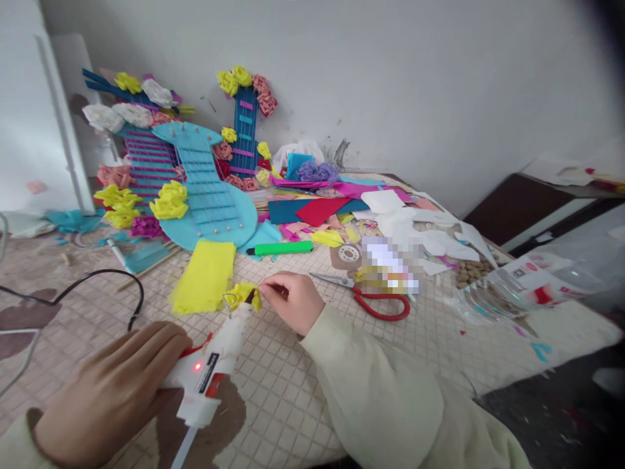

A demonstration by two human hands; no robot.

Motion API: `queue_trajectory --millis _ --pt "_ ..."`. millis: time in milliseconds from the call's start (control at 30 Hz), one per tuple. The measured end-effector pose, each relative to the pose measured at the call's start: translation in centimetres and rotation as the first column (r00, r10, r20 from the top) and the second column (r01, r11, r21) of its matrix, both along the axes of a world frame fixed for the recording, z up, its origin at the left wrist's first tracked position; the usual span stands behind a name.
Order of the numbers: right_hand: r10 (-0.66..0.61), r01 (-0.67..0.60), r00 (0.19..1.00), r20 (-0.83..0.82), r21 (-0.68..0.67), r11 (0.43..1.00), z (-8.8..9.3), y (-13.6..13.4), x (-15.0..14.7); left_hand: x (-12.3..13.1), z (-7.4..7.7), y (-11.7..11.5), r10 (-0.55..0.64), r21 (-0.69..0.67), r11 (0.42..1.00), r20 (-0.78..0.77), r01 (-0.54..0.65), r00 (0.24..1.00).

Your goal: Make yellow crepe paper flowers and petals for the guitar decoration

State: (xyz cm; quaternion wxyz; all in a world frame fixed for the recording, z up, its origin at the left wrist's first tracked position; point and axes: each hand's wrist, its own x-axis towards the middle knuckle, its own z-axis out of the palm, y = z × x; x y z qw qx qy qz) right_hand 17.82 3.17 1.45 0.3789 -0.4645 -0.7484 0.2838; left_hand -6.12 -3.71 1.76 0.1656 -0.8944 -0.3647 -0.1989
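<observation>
Wall (415,85): even, soft lt., greyish
White panel (36,130): v. bright, L side
Glue-gun LED (198,366): red glow
Plastic bottle (532,280): some glare
Floor (541,384): dim
Patch nr. scissors (358,295): pixelated
Top-R corner: dk., blurred
Edges: wide-angle dist.

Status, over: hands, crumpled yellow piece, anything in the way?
Left hand around glue gun. Right hand at crumpled yellow piece's right edge, grip unclear. Nozzle partly covers piece; yellow sheet close by, scissors off right.

You are seeing no writing clear enough to read. Near left, the black label (208,372) on your glue gun (236,337) is showing pale print, too small and blurred; at the right, the plastic bottle (517,281) is bearing red marks, equally illegible.
</observation>
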Motion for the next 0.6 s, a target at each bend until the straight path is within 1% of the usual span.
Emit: queue_trajectory --millis 67,300,433,533,600 --pt "-0.003 0.003 1.000 0.003 -0.002 1.000 -0.03 0.00 0.00 -0.09 0.00 -0.05 -0.009 0.006 1.000 -0.064 0.010 0.998" --pt "-0.008 0.008 1.000 0.000 0.017 1.000 -0.22 0.05 0.06 -0.45 -0.04 -0.05 0.002 -0.004 1.000 -0.040 -0.002 0.999" --pt "-0.004 0.004 1.000 -0.010 0.021 1.000 -0.29 0.07 0.08 -0.79 -0.25 0.03 0.003 0.004 1.000 -0.061 -0.002 0.998" --pt "-0.005 0.006 1.000 -0.014 0.022 1.000 -0.27 0.09 0.03 -0.82 -0.40 -0.12 0.019 -0.021 1.000 -0.063 -0.021 0.998" --pt "-0.006 0.006 1.000 -0.012 0.020 1.000 -0.25 0.10 0.00 -0.65 -0.44 -0.28 0.050 -0.034 0.998 -0.027 -0.051 0.998"
